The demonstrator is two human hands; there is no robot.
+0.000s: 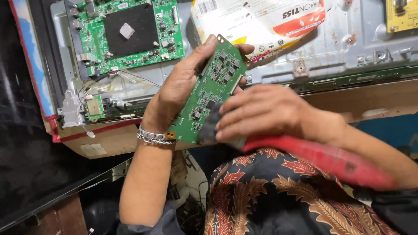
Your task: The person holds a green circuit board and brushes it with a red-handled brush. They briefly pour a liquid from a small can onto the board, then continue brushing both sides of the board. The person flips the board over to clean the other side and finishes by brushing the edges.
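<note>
Boards: 4 green circuit boards, i.e. 1 long one held (pixel 212 89), 1 big one (pixel 130 32) top left, 1 small one (pixel 94 107), 1 narrow strip (pixel 348 80), plus 1 yellow board (pixel 401 15). Also 2 hands, left (pixel 183 82) & right (pixel 261 113), 1 red-handled brush (pixel 313 156), 1 plastic bag (pixel 257 19), 1 bracelet (pixel 152 137).

Metal chassis (pixel 331 48) on cardboard (pixel 383 98)

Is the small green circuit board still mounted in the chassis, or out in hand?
Out: the left hand holds the small green circuit board above the metal chassis; the right hand presses a red-handled brush on it.
</note>
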